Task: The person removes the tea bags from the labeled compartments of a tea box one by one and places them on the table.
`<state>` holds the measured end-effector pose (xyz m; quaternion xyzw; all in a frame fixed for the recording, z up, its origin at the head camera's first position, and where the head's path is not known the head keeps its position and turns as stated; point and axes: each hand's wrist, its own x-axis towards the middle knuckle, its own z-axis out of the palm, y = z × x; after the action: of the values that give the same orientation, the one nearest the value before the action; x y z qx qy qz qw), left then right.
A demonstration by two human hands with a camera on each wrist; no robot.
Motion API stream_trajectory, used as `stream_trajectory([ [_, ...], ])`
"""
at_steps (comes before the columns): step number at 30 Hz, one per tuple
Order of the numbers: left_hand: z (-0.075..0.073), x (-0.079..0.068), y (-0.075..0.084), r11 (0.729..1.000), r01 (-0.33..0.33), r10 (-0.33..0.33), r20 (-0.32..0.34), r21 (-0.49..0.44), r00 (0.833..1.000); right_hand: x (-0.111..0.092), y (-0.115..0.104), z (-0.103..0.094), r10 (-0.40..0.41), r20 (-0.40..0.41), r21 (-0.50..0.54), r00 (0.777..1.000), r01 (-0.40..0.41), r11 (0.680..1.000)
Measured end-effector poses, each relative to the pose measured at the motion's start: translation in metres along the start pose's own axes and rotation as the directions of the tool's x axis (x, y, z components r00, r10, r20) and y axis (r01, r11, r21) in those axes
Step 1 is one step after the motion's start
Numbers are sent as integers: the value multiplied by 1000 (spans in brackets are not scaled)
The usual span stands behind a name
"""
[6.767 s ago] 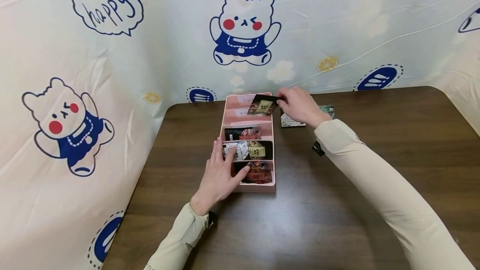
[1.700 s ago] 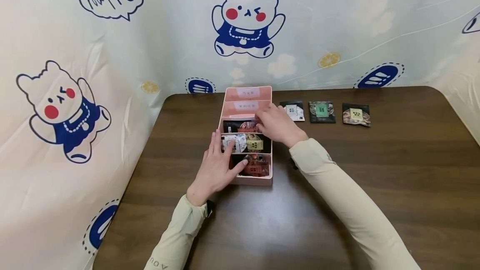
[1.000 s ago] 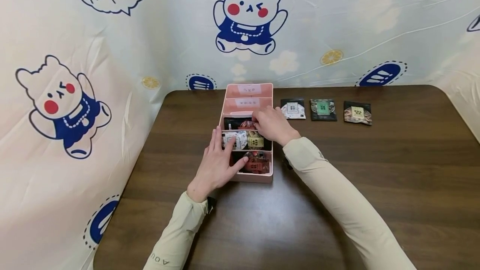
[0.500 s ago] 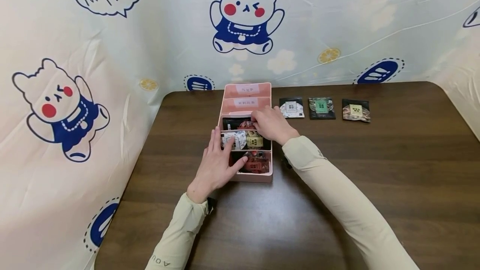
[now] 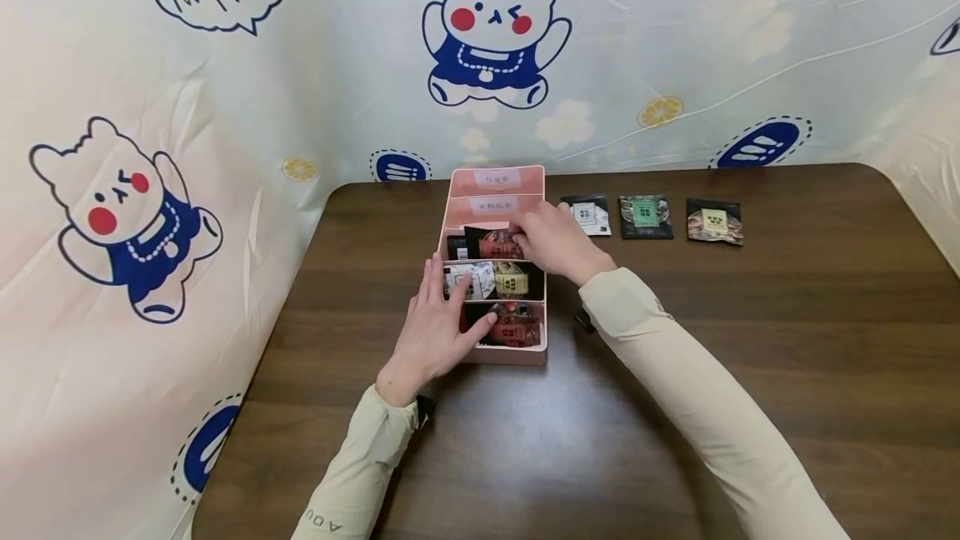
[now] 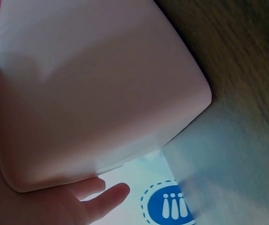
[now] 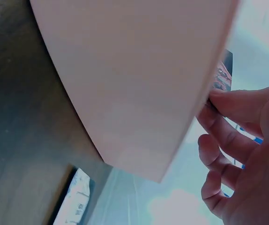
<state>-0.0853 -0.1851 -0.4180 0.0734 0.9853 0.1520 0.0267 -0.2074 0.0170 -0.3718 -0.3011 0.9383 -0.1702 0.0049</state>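
A long pink divided box (image 5: 510,359) stands on the table, its compartments one behind another. My right hand (image 5: 557,242) pinches the right edge of a black-and-red tea sachet (image 5: 497,247), which is tilted and partly out of the middle compartment. In the right wrist view, thumb and index finger of the right hand (image 7: 242,140) meet on the sachet (image 7: 223,77) above the box rim. My left hand (image 5: 429,332) rests across the box's left side with fingers extended. Under it are a white sachet (image 5: 471,282), a black-and-gold sachet (image 5: 512,280) and red sachets (image 5: 517,330) in front.
Right of the box, a white-and-black sachet (image 5: 591,215), a green-and-black sachet (image 5: 646,217) and a cream-labelled sachet (image 5: 715,222) lie in a row on the brown table (image 5: 750,340). The two rear compartments carry paper labels (image 5: 492,205). A patterned cloth (image 5: 360,65) hangs behind.
Earlier my right hand carried a black-and-gold sachet; now three lie in a row. In the last half second it lifted the black-and-red sachet slightly out of the middle compartment. The left hand stayed put.
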Motion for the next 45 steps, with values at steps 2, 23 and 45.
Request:
stream_trajectory([
  [2,0,0,0,1000,-1,1,-2,0,1000,-1,1,-4,5,-8,22,1000,-5,1000],
  [23,0,0,2,1000,8,-8,-3,-9,1000,-17,14,-34,66,-126,226,990,-36,973],
  [45,1,0,2,1000,9,-10,-12,-18,1000,-49,42,-54,236,-257,423,937,-111,900],
])
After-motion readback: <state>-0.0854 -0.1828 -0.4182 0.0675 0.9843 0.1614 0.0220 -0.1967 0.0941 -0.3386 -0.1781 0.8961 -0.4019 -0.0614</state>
